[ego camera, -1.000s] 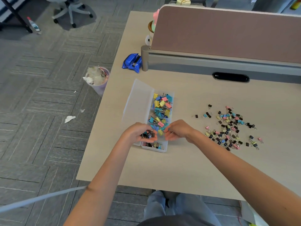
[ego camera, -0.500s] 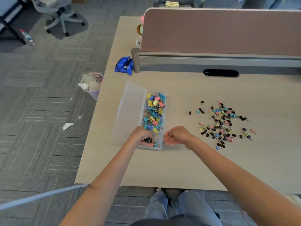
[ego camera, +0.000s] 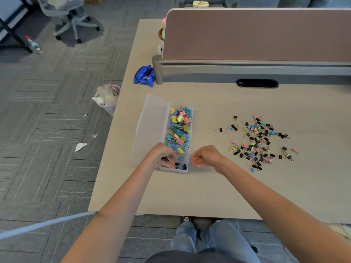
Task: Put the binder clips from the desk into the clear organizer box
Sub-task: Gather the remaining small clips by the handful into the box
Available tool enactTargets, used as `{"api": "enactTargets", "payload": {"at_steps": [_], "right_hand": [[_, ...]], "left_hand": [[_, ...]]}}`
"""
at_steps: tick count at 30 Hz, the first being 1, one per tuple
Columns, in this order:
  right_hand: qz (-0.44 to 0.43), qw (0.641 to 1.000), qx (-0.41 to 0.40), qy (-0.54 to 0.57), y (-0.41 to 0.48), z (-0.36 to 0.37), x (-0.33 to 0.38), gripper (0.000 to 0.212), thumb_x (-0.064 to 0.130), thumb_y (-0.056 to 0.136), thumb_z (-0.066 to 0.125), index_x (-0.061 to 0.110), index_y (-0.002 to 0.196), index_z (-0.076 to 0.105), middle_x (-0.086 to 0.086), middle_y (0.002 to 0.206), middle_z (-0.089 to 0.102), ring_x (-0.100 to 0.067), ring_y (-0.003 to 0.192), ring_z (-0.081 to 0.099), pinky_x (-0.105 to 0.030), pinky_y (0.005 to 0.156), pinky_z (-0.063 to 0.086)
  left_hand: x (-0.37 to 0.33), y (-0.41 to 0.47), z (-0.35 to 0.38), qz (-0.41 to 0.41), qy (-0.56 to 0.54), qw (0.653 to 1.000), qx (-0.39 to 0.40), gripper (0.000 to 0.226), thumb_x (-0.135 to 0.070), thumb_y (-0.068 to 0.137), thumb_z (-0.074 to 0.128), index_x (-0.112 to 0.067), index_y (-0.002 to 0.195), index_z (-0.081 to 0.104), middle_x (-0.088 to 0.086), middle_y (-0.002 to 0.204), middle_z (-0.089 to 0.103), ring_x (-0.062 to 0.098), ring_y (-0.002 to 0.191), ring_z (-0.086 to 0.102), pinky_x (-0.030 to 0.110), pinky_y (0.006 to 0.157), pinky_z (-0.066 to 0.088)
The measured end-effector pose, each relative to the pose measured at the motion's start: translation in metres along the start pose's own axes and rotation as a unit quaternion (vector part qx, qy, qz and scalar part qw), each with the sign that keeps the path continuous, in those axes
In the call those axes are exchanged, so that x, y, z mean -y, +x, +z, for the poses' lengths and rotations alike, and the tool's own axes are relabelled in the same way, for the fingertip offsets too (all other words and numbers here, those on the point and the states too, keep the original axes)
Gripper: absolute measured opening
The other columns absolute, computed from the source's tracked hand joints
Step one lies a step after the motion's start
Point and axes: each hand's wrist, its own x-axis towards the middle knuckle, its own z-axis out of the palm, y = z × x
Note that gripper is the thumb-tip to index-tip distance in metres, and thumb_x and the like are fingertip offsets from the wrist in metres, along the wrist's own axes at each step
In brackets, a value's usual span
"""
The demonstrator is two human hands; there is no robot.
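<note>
I see my left hand (ego camera: 161,155) curled over the near compartment of the clear organizer box (ego camera: 178,139), pinching small black binder clips, my right hand (ego camera: 206,156) loosely curled just right of it, loose binder clips (ego camera: 259,142) scattered further right on the tabletop (ego camera: 209,190).

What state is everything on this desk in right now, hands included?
Clear plastic organizer box: lid open, partly filled with clips.
Scattered small coloured binder clips: loose on the beige desk.
Left hand: in the box's near compartment, fingers on clips.
Right hand: beside the box, fingers curled.
</note>
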Motion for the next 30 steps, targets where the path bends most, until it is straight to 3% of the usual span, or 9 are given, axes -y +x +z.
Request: {"api": "enactTargets", "payload": {"at_steps": [6, 11, 15, 17, 19, 22, 24, 27, 30], "right_hand": [[0.005, 0.999, -0.007, 0.032, 0.002, 0.001, 0.001, 0.016, -0.002, 0.091, 0.047, -0.003, 0.090, 0.063, -0.016, 0.076, 0.064, -0.021, 0.058, 0.062, -0.021, 0.051, 0.055], [0.006, 0.999, -0.005, 0.041, 0.003, 0.001, 0.000, 0.018, -0.002, 0.092, 0.045, -0.003, 0.088, 0.063, -0.016, 0.076, 0.064, -0.020, 0.059, 0.063, -0.021, 0.052, 0.055], [0.009, 0.999, -0.003, 0.040, 0.003, 0.001, 0.000, 0.020, -0.002, 0.093, 0.045, 0.000, 0.082, 0.061, -0.015, 0.075, 0.064, -0.021, 0.061, 0.062, -0.022, 0.054, 0.055], [0.011, 0.999, -0.004, 0.038, 0.004, 0.001, 0.000, 0.019, -0.001, 0.093, 0.044, -0.001, 0.085, 0.062, -0.015, 0.075, 0.064, -0.020, 0.061, 0.062, -0.021, 0.054, 0.055], [0.011, 0.999, -0.004, 0.040, 0.004, 0.001, 0.000, 0.018, -0.001, 0.093, 0.044, -0.003, 0.091, 0.062, -0.014, 0.074, 0.064, -0.020, 0.060, 0.062, -0.021, 0.052, 0.054], [0.004, 0.999, -0.005, 0.051, 0.005, -0.002, 0.001, 0.017, -0.001, 0.093, 0.045, -0.003, 0.091, 0.061, -0.014, 0.075, 0.064, -0.020, 0.059, 0.062, -0.020, 0.052, 0.054], [-0.003, 0.998, -0.009, 0.059, 0.005, -0.005, 0.002, 0.017, -0.001, 0.093, 0.045, -0.003, 0.092, 0.062, -0.015, 0.075, 0.065, -0.018, 0.056, 0.063, -0.020, 0.052, 0.055], [-0.020, 0.997, -0.019, 0.067, 0.006, -0.015, 0.001, 0.020, -0.001, 0.092, 0.043, -0.003, 0.095, 0.063, -0.015, 0.077, 0.065, -0.020, 0.062, 0.063, -0.021, 0.054, 0.055], [-0.040, 0.996, -0.039, 0.072, 0.006, -0.032, -0.003, 0.021, -0.001, 0.093, 0.042, 0.000, 0.092, 0.063, -0.014, 0.076, 0.066, -0.019, 0.062, 0.063, -0.023, 0.057, 0.055]], "left_hand": [[-0.006, 0.000, -0.001, 0.026, -0.019, 0.999, -0.002, 0.013, -0.001, 0.095, 0.047, 0.003, 0.103, 0.057, 0.015, 0.084, 0.062, 0.024, 0.071, 0.062, 0.038, 0.077, 0.055], [-0.004, 0.005, 0.002, 0.025, -0.060, 0.997, 0.029, 0.016, -0.004, 0.095, 0.047, -0.003, 0.106, 0.058, 0.016, 0.109, 0.062, 0.025, 0.104, 0.057, 0.043, 0.092, 0.051], [-0.007, 0.002, -0.002, 0.015, -0.053, 0.998, 0.036, 0.028, -0.007, 0.094, 0.050, 0.001, 0.119, 0.058, 0.018, 0.128, 0.057, 0.031, 0.122, 0.053, 0.043, 0.089, 0.052], [-0.009, 0.000, -0.005, 0.019, -0.028, 0.999, 0.022, 0.030, -0.009, 0.094, 0.052, -0.001, 0.123, 0.058, 0.015, 0.124, 0.060, 0.030, 0.116, 0.058, 0.043, 0.086, 0.053], [-0.010, 0.002, -0.007, 0.031, -0.008, 0.999, -0.007, 0.027, -0.010, 0.093, 0.055, -0.004, 0.119, 0.060, 0.012, 0.110, 0.067, 0.026, 0.097, 0.066, 0.043, 0.084, 0.055], [-0.015, 0.002, -0.004, 0.065, -0.003, 0.997, -0.048, 0.019, -0.009, 0.093, 0.055, -0.004, 0.107, 0.065, 0.007, 0.085, 0.067, 0.018, 0.068, 0.064, 0.030, 0.070, 0.055], [-0.019, 0.000, 0.003, 0.093, -0.020, 0.994, -0.048, 0.016, -0.010, 0.094, 0.052, -0.007, 0.100, 0.067, 0.007, 0.083, 0.066, 0.015, 0.065, 0.062, 0.024, 0.061, 0.052], [-0.024, 0.000, 0.020, 0.131, -0.032, 0.990, -0.029, 0.022, -0.011, 0.096, 0.046, -0.005, 0.105, 0.064, 0.009, 0.089, 0.066, 0.017, 0.071, 0.063, 0.028, 0.068, 0.052], [-0.031, 0.006, 0.043, 0.151, -0.034, 0.988, -0.008, 0.020, -0.011, 0.096, 0.042, -0.008, 0.095, 0.062, 0.007, 0.084, 0.066, 0.017, 0.071, 0.063, 0.030, 0.072, 0.051]]}}
